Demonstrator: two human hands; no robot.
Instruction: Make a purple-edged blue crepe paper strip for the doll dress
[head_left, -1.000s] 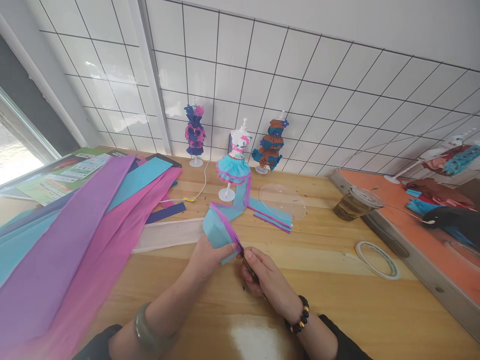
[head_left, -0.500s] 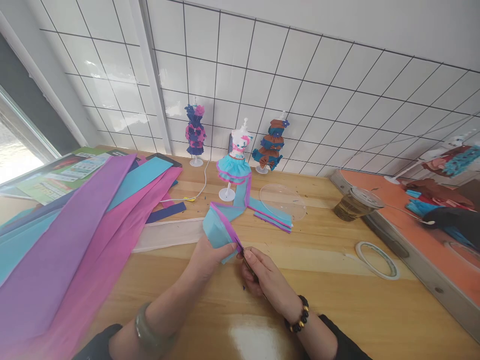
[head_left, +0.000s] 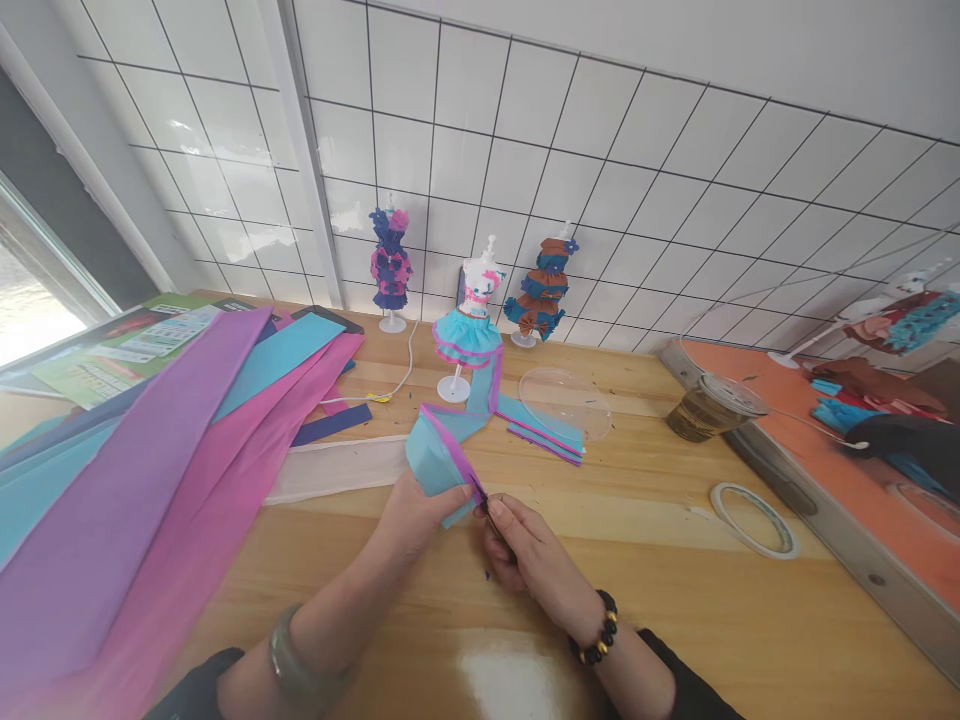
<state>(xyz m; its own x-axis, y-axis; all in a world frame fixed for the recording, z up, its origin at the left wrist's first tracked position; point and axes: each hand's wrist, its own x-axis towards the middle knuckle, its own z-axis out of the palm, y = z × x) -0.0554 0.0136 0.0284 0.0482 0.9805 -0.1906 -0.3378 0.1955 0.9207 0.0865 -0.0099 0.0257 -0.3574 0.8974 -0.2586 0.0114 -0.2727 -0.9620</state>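
My left hand (head_left: 429, 510) pinches a light-blue crepe paper strip (head_left: 431, 455) with a purple border, thumb on top near its right end. My right hand (head_left: 529, 545) is closed round dark scissors (head_left: 493, 515), mostly hidden in the fingers. Their blades meet the purple edge just beside my left thumb. From my left hand the strip runs back in folds towards a small dress form (head_left: 480, 285) wearing a ruffled blue skirt with purple trim. More blue and purple strip ends (head_left: 547, 430) lie to the right of that form.
Purple, blue and pink paper sheets (head_left: 172, 430) are heaped at the left. Two other dressed forms, one navy-pink (head_left: 391, 262) and one brown-teal (head_left: 541, 290), stand by the tiled wall. On the right are a lidded cup (head_left: 701, 415), a tape roll (head_left: 757, 520) and a clear disc (head_left: 566, 402).
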